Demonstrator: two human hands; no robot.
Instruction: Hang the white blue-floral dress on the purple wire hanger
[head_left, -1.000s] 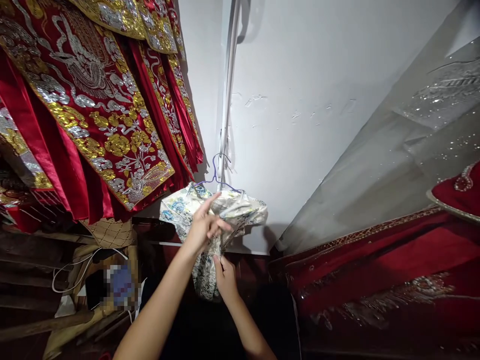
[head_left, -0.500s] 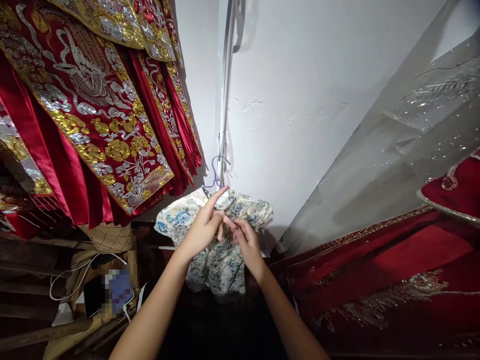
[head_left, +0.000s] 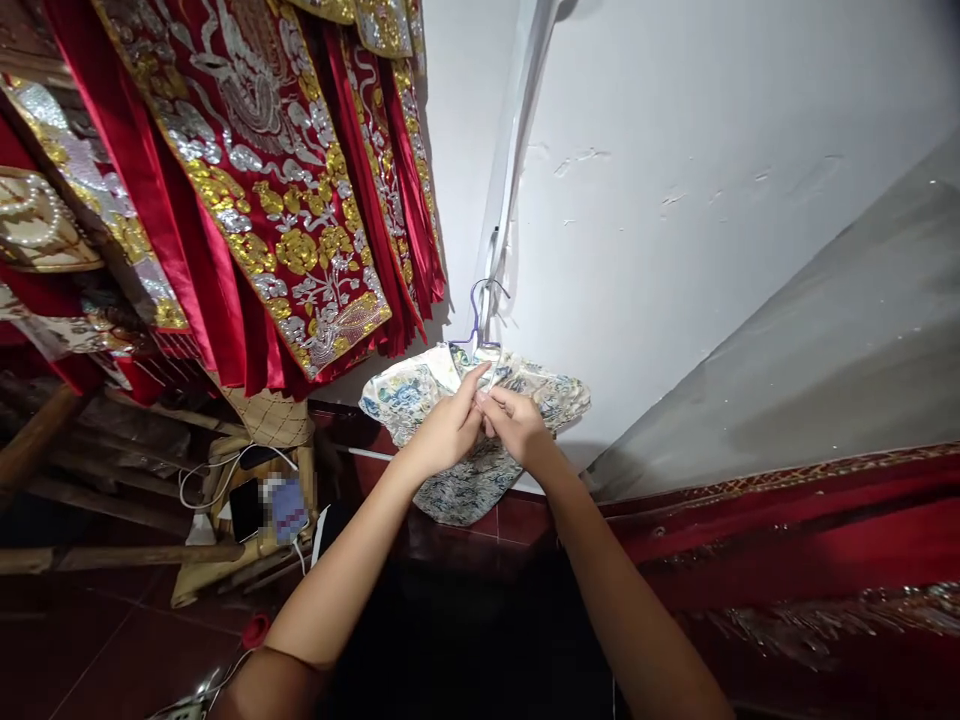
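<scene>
A small cream garment with blue flower print (head_left: pixel 405 392) hangs on a purple wire hanger (head_left: pixel 475 312) hooked to a white conduit on the wall. Both my hands meet at the garment's collar, just under the hanger hook. My left hand (head_left: pixel 448 432) pinches the fabric at the neck with its fingers closed. My right hand (head_left: pixel 516 424) is also closed, fingers pinched on the same spot of fabric. What exactly the fingertips grip, a button or the cloth edge, is hidden.
Red costumes with gold and silver embroidery (head_left: pixel 277 190) hang at the upper left. A red embroidered cloth (head_left: pixel 787 530) lies at the right under a clear plastic sheet (head_left: pixel 825 340). A phone with cables (head_left: pixel 247 505) rests on wooden pieces at the left, above the dark red tiled floor (head_left: pixel 90 650).
My right hand came up from the garment's lower hem to join my left hand at the collar. The view shifted, so the garment now sits higher and further right.
</scene>
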